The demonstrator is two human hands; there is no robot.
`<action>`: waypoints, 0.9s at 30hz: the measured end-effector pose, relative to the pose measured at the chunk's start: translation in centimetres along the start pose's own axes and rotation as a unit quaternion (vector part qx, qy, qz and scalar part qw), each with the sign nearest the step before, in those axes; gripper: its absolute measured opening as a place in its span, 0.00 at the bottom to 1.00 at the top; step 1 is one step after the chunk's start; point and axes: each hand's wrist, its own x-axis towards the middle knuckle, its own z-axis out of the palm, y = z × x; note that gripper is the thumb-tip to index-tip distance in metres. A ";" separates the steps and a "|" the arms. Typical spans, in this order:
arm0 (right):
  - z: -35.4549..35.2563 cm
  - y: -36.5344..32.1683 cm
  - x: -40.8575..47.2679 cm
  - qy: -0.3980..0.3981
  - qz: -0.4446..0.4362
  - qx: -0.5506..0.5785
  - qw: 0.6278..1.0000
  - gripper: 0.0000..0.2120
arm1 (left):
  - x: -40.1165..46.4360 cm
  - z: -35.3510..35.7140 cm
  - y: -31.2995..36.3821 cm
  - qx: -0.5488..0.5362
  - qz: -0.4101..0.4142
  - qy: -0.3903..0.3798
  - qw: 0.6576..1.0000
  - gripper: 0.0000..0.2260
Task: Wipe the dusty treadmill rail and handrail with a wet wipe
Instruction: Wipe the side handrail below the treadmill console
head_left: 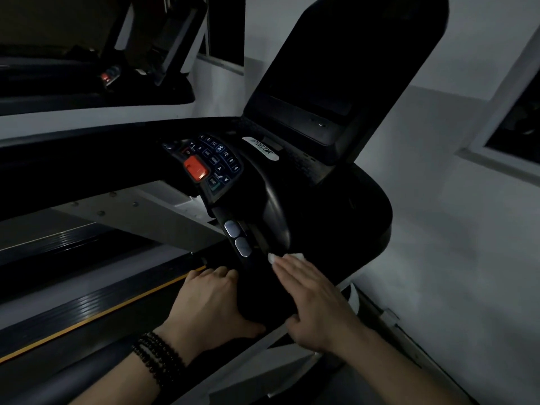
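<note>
- Beaded black bracelets (pixel 159 358) ring the left wrist at the bottom of the view, nearest the camera.
- Just above them the left hand (pixel 209 299) wraps round the near end of the black handrail (pixel 263 296), thumb curled under it on the right and fingers over its left side.
- Further left, the treadmill's side rail (pixel 87 311) runs diagonally with a thin yellow stripe along its edge; the dark belt (pixel 58 247) lies beyond it.
- The right hand (pixel 315 299) lies flat on the top of the same handrail, fingers straight and together, pressing a white wet wipe (pixel 287 256) down onto the black surface.
- Only a small white edge of the wipe shows, peeking out past the fingertips of the right hand; the rest is hidden under the palm.
- The wipe sits just right of two oval silver pads (pixel 238 238) set into the handrail, and well apart from the left hand.
- Up the console, a red stop button (pixel 195 168) stands among dark keys; numbers 12, 8 and 4 and the word START can be read, the other key labels are too small.
- A silver badge (pixel 261 149) reads PRECOR, below the dark tilted screen (pixel 344 68).
- To the right, a grey wall (pixel 467 229) with a window frame.
</note>
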 end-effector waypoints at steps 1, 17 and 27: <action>0.2 -0.7 0.6 0.003 -0.008 0.005 1.000 0.43 | 0.0 0.1 0.0 -0.001 -0.001 0.003 1.000 0.39; 0.6 -0.4 -1.6 0.013 -0.048 0.041 0.998 0.38 | -0.3 0.7 -0.1 -0.003 -0.009 0.000 1.000 0.43; 0.7 -0.4 -1.8 0.027 -0.062 0.035 0.997 0.38 | -0.5 0.5 0.2 -0.006 -0.019 -0.012 1.000 0.42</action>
